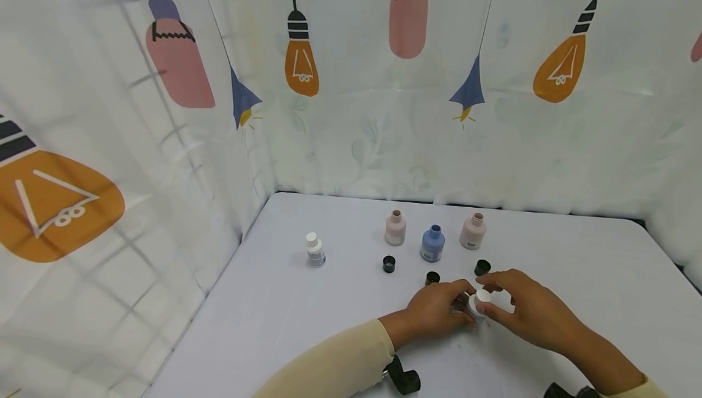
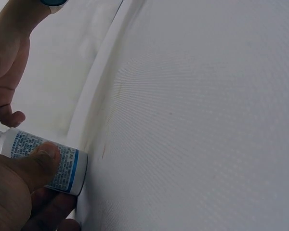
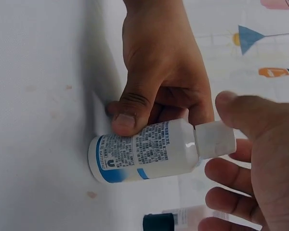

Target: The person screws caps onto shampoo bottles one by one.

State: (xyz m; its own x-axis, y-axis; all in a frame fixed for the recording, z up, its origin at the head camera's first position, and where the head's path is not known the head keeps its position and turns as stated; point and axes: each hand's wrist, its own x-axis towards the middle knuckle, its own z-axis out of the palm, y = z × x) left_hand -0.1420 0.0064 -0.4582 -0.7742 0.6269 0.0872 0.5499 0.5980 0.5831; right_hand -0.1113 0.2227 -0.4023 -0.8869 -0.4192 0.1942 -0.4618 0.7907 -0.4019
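Observation:
A small white bottle with a printed label and blue band stands upright on the table. My left hand grips its body, thumb across the label in both wrist views. Around its white cap my right hand is spread, fingers loosely bent. In the right wrist view the thumb stands apart from the cap, with the other fingers behind it. Just beyond the hands lie a black cap and another black cap, partly hidden by the left hand.
Uncapped bottles stand farther back: a pale pink bottle, a blue bottle and another pale pink bottle. A third black cap lies before them. Left of these stands a capped white bottle. Printed curtains enclose the table.

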